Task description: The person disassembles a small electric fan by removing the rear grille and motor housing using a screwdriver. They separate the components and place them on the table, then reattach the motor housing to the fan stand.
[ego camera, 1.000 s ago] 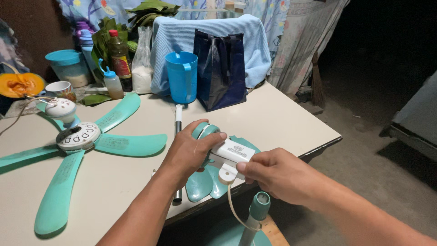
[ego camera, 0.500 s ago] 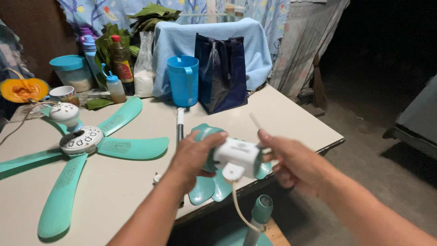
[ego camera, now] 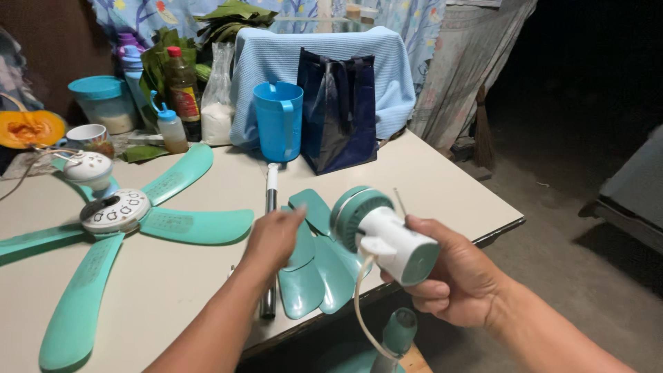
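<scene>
My right hand [ego camera: 459, 276] grips a white and teal fan motor housing [ego camera: 387, 235], held above the table's front edge with its teal face turned to the left. A pale cord [ego camera: 360, 314] hangs down from it. My left hand [ego camera: 273, 238] reaches to the small teal fan blades [ego camera: 314, 266] lying at the table's front edge, fingers on their top blade. A slim metal tube [ego camera: 268, 228] lies on the table just left of my left hand.
A large teal five-blade fan [ego camera: 124, 214] lies on the left of the white table [ego camera: 428, 179]. At the back stand a blue jug [ego camera: 278, 121], a dark blue bag [ego camera: 338, 110], bottles, a cup and a cut pumpkin [ego camera: 31, 128]. A teal stand top [ego camera: 398, 328] rises below the table edge.
My right hand took the motor housing alone and pulled it right, turning it. My left hand let go of it and moved down to the small blades.
</scene>
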